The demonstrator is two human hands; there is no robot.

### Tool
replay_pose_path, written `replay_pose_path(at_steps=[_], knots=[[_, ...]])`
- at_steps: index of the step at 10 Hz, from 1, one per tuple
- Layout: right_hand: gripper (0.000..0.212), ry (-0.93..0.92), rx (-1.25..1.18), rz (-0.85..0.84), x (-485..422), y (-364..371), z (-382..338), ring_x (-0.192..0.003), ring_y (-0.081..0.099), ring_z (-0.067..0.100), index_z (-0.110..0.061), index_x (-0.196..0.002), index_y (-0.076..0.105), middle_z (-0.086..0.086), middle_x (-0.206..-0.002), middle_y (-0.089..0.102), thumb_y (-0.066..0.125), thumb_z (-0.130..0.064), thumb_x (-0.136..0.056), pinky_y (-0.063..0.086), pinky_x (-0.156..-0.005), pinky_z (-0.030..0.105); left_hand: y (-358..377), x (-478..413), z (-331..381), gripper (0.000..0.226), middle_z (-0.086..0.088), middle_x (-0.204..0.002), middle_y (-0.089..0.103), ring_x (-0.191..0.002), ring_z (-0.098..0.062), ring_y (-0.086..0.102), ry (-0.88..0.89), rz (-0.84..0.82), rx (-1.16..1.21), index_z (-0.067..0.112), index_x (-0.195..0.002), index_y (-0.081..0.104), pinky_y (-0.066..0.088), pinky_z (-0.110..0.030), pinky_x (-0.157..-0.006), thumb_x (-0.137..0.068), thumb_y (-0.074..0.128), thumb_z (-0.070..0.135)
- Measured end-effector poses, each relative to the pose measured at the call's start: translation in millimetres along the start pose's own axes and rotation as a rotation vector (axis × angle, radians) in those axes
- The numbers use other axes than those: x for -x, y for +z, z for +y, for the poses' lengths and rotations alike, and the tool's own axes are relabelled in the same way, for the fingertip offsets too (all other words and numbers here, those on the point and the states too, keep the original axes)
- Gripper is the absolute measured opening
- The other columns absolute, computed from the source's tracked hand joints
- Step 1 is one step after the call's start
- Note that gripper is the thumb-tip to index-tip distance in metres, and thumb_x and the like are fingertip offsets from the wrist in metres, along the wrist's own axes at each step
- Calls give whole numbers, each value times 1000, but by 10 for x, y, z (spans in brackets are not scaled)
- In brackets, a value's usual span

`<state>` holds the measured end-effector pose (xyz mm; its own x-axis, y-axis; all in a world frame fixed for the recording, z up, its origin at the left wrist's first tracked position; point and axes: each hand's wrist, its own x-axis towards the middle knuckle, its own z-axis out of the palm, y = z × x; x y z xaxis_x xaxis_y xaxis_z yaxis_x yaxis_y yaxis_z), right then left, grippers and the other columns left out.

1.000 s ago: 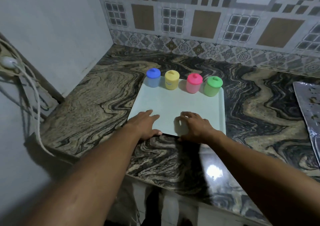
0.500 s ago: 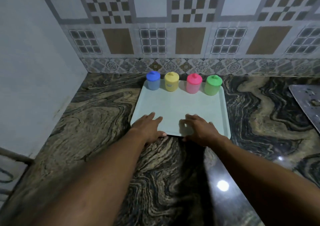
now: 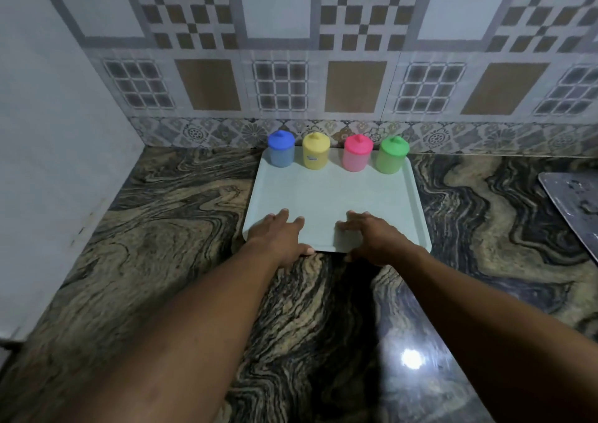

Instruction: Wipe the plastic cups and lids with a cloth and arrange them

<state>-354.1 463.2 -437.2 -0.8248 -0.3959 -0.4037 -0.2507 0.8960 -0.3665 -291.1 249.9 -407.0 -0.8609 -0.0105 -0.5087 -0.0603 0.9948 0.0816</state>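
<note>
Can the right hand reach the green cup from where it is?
Probably yes. The right hand rests on the near edge of the tray, and only bare tray lies between it and the green cup at the far edge.

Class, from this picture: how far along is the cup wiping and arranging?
Done: the blue cup, yellow cup, pink cup and green cup stand lidded in a row at the far edge of the tray. In hand: the left hand and right hand rest on its near edge. Left: no cloth is visible, so wiping cannot be confirmed.
</note>
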Motion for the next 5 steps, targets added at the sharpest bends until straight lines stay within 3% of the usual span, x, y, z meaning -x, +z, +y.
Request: replay_pose_path(at_steps=[1,3,5], knots=[[94,-5,-14,6,-41,17,32,-148,28,23,-45,-144,47,-8,-163,26,90,-39,-61,32,-114,55,-15,-3,21,79,-4,-169,2,-154,-31,9,4,11,-5,30,-160,10,23,-47,-118,-97,43,64],[91,7,26,5,-9,-44,-8,-149,25,21,-44,-145,45,-11,-164,25,88,-35,-66,32,-113,56,-35,-11,-18,84,-4,-169,-5,-155,-30,1,0,-37,53,31,-161,4,15,-47,-124,-96,46,64],[93,27,15,29,21,-162,-128,-135,46,26,-30,-144,49,-2,-144,50,82,-45,-58,41,-109,50,-264,173,63,85,-2,-169,-4,-155,-30,4,15,6,23,32,-160,2,19,-49,-122,-97,54,54]])
